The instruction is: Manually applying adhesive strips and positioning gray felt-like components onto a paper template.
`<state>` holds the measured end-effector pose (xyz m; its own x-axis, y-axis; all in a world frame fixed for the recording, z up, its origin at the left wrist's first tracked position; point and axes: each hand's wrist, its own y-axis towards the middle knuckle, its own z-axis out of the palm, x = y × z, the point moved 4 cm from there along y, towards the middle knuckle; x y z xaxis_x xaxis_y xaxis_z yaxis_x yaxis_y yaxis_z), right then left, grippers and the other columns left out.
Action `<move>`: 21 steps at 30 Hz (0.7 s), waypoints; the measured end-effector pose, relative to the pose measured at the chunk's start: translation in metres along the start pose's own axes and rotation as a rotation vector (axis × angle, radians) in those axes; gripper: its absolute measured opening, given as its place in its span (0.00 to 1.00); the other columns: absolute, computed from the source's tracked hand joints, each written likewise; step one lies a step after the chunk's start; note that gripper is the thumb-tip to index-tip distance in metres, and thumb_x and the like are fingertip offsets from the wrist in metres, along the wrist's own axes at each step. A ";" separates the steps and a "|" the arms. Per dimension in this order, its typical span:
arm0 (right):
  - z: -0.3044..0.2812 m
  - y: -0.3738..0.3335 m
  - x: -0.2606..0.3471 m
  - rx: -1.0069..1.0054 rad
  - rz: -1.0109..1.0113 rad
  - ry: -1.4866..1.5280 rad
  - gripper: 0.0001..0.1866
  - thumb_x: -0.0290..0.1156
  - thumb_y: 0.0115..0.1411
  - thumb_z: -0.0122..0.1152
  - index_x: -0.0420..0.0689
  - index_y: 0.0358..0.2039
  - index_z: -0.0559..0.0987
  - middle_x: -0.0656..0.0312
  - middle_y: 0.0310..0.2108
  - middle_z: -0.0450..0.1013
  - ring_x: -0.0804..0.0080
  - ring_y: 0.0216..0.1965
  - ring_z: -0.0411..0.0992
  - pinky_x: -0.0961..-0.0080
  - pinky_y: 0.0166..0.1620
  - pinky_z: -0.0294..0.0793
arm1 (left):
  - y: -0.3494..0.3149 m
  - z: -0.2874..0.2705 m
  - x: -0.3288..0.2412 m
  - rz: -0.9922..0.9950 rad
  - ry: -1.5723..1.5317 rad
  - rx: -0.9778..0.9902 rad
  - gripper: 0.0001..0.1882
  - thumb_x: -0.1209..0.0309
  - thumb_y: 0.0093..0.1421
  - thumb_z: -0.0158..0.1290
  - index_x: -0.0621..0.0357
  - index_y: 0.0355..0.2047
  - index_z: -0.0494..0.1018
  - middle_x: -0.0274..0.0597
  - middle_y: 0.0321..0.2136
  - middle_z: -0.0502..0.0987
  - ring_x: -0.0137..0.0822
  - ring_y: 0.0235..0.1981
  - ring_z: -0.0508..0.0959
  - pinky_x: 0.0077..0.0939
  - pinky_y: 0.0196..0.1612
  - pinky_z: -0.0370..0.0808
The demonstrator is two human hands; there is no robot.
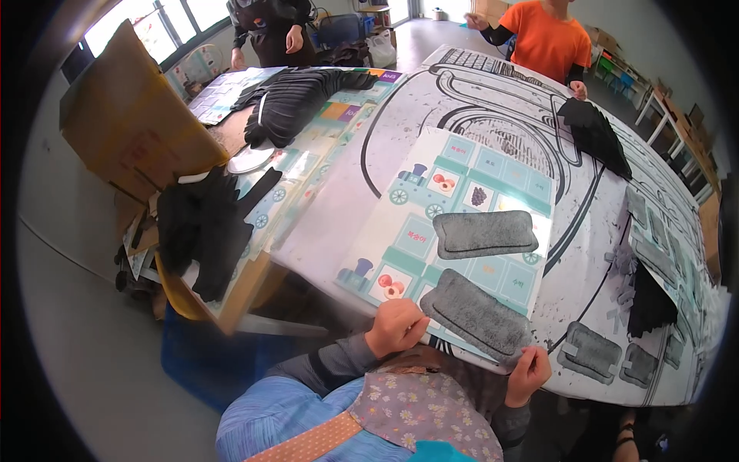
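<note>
A grey fuzzy fabric piece (479, 314), a long strip with a folded or layered edge, lies tilted at the table's near edge between my hands. My right hand (530, 375) pinches its lower right corner. My left hand (398, 327) is closed, its fingertips at the piece's lower left edge; the exact grip there is partly hidden. Just beyond lies a second grey fabric piece (486, 233) of similar shape. Both rest on a printed play sheet (358, 250) with teal train cars and fruit pictures.
Black pleated cloth (289, 104) and dark cloth strips (204, 227) are on the left table by a cardboard box (135, 115). More grey pieces (591, 353) and black cloth (593, 135) lie right. Two people stand across, one in an orange shirt (545, 38).
</note>
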<state>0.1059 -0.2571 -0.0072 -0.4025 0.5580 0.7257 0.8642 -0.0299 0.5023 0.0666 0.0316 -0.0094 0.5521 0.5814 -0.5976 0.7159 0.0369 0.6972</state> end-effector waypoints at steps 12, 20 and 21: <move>-0.004 -0.011 -0.019 -0.011 0.053 0.031 0.09 0.22 0.60 0.53 0.36 0.23 0.73 0.56 0.17 0.66 0.63 0.19 0.65 0.69 0.24 0.61 | 0.003 0.005 -0.007 0.239 0.063 0.039 0.15 0.83 0.43 0.52 0.59 0.34 0.73 0.42 0.26 0.75 0.44 0.27 0.76 0.34 0.30 0.73; -0.013 -0.018 -0.015 -0.140 -0.031 -0.027 0.08 0.23 0.60 0.52 0.39 0.23 0.73 0.57 0.18 0.65 0.64 0.18 0.63 0.69 0.23 0.57 | 0.002 0.002 -0.016 0.227 0.089 0.019 0.15 0.84 0.40 0.51 0.58 0.31 0.73 0.41 0.24 0.75 0.44 0.25 0.74 0.33 0.30 0.72; -0.014 -0.019 -0.014 -0.142 -0.029 -0.032 0.08 0.23 0.60 0.52 0.39 0.23 0.73 0.57 0.18 0.65 0.64 0.18 0.63 0.69 0.23 0.57 | -0.001 0.003 -0.015 0.221 0.097 0.018 0.15 0.82 0.42 0.53 0.57 0.33 0.73 0.40 0.26 0.75 0.44 0.27 0.75 0.34 0.31 0.73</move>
<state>0.0911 -0.2760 -0.0200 -0.4149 0.5861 0.6959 0.8000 -0.1293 0.5859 0.0592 0.0209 -0.0021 0.6527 0.6495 -0.3901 0.5905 -0.1134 0.7990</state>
